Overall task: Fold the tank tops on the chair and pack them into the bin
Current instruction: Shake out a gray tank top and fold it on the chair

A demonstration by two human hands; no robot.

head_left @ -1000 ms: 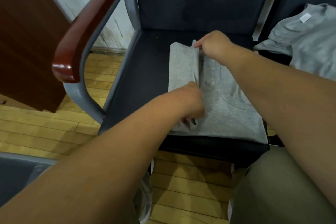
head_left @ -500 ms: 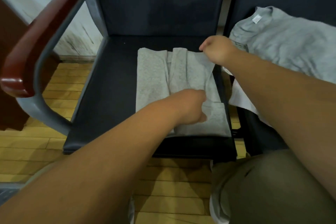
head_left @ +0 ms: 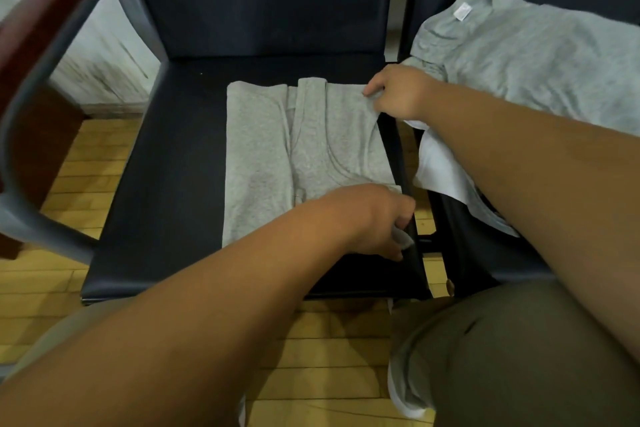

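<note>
- Yellow wooden floorboards (head_left: 104, 166) run beneath a dark padded chair (head_left: 166, 149), and a scuffed white wall (head_left: 104, 55) shows behind the chair's left side.
- On that left side, a reddish-brown wooden armrest (head_left: 41, 10) sits on a curved grey metal frame (head_left: 20, 156); both are blurred.
- A grey tank top (head_left: 263, 156) lies flat on the chair seat, over its right half, with its right edge reaching the seat's right edge.
- The top's left side is folded in over the middle as a long strip, and a curved seam shows on the part to the right of it.
- The right hand (head_left: 398, 90) is at the top's far right corner. Its fingers are curled and pinch the edge of the fabric, which gathers toward the hand.
- The left hand (head_left: 377, 218) is at the near right corner, just beside the seat's right edge. Its fingers are curled downward, with a small fold of grey cloth caught between them.
- A second chair (head_left: 485, 253) stands just beside on the right and carries a crumpled grey garment (head_left: 536, 62) with a white label (head_left: 462, 12) at its neck.
- A white garment (head_left: 440, 166) lies on the second chair's near side, partly hidden by the right forearm.
- The person's knee in olive trousers (head_left: 519, 357) fills the lower right corner.
</note>
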